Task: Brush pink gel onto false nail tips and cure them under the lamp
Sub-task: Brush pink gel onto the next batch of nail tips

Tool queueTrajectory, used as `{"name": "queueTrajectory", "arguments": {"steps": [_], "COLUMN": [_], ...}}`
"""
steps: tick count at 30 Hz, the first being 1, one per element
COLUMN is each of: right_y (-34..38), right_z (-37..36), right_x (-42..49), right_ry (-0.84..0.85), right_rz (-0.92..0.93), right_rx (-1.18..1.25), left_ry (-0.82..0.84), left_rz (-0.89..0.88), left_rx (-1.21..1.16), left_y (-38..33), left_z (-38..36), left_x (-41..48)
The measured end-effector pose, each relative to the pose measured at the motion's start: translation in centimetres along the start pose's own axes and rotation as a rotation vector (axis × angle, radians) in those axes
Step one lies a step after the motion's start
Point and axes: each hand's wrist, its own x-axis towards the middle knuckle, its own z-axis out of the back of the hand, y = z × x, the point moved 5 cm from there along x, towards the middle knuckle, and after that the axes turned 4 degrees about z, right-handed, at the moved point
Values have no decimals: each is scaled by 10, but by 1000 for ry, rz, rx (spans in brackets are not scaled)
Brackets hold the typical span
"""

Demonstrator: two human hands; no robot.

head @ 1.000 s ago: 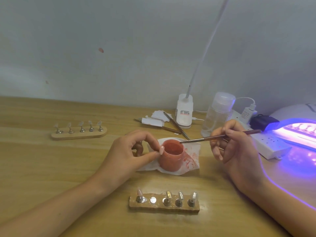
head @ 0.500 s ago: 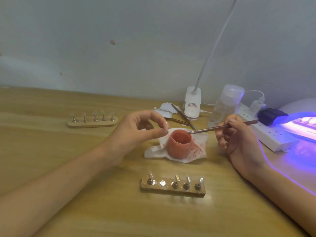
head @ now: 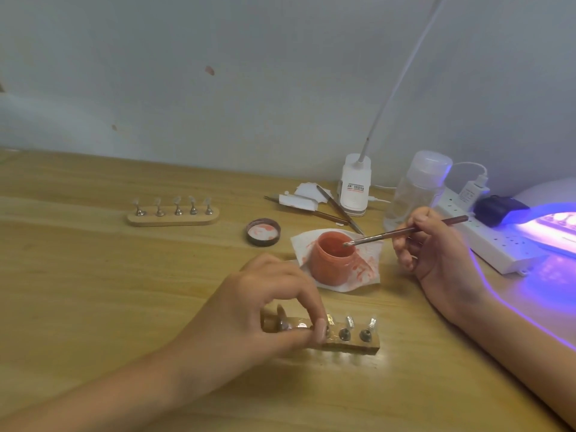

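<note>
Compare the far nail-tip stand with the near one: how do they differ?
The far stand sits untouched; the left hand pinches the near stand. The far stand has rounded ends; the near stand has square ends. The far stand looks pale; the near stand looks darker and glossy. Both are wooden.

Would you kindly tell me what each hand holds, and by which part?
The right hand holds the brush around the middle of its handle. The left hand pinches a metal peg on the near stand; where exactly is hidden.

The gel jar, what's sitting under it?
A white tissue smeared with pink, lying on the table. The patch directly beneath the jar is covered.
</note>
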Motion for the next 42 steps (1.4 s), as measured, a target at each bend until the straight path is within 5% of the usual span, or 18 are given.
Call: {"name": "queueTrajectory", "arguments": {"steps": [20,42], "right_y": [-2,-1], "right_z": [1,2], "right_x": [1,0], "right_ry": [-2,-19], "right_rz": [-21,-17], "right_rx": [3,47], "left_ry": [36,86], "left_rz": [267,119], "left_rx": [-58,67], "left_y": [24,15], "left_z": [-5,-17], "left_x": [0,10]}}
